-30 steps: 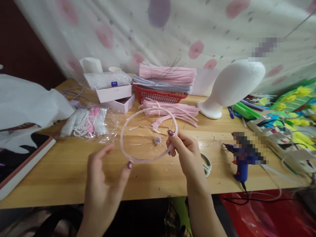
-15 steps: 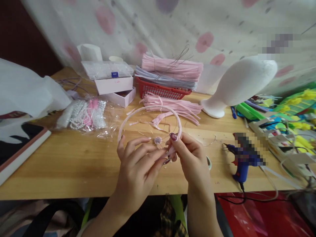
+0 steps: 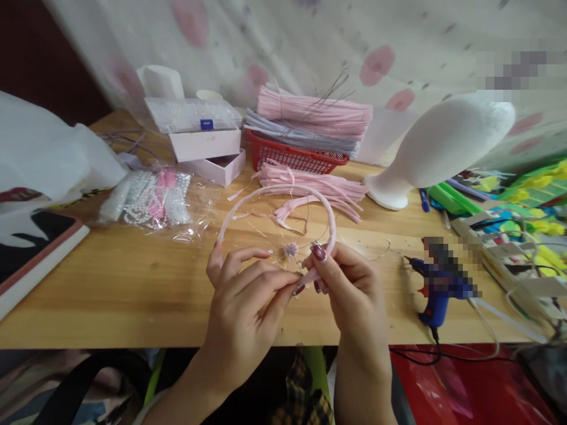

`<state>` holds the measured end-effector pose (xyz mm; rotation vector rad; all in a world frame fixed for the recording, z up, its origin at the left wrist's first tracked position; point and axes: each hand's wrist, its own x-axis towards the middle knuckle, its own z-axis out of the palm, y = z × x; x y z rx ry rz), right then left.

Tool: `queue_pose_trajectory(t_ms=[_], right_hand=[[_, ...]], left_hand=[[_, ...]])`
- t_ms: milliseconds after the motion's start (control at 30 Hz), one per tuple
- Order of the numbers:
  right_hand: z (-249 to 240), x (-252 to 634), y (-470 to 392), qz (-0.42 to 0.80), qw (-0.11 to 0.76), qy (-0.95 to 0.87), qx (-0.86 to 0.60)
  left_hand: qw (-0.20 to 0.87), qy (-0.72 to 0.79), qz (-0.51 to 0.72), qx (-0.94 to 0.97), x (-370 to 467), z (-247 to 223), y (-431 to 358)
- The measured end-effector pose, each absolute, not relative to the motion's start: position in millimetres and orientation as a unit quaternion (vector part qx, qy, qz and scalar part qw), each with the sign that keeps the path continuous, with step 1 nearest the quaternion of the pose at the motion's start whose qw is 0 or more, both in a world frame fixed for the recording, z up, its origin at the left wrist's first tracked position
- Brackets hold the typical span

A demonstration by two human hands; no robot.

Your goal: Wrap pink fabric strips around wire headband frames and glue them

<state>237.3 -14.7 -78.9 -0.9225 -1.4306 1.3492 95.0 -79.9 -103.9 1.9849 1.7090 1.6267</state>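
A pale pink headband [image 3: 283, 188] arches above both hands, over the wooden table. Its right end is pinched between thumb and fingers of my right hand [image 3: 352, 283]. Thumb and index finger of my left hand [image 3: 248, 295] grip the end of a pink ribbon strip [image 3: 311, 275] that runs to the right hand at the band. The left little finger touches the band's left end. Behind the fingers, inside the arch, is a small purple-and-white beaded piece [image 3: 291, 250] with thin wires spreading out.
Pink strips [image 3: 310, 183] lie before a red basket [image 3: 292, 159]. Bagged pearl beads [image 3: 155, 198] and a tablet [image 3: 39, 254] are left. A white foam head [image 3: 443, 147], blue glue gun [image 3: 436, 295] and power strip [image 3: 496, 260] stand right.
The headband and both hands have shifted slightly right in view. The pink strip is stretched a little further between the two hands. The whole view has shifted slightly.
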Motion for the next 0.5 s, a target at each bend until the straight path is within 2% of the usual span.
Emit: queue_pose_trajectory(t_ms=[133,300,500], right_hand=[[-80,236,-20,0.539,0.474,-0.581,-0.383],[-83,237,-25,0.546,0.479,-0.565,-0.392],[-83,238,-30,0.558,0.472,-0.561,-0.389]], left_hand=[[0.033,0.551,0.540,0.635,95,-101,-82],[0.093,0.556,0.541,0.624,95,-101,-85],[0.056,0.547,0.537,0.640,95,-100,-87]])
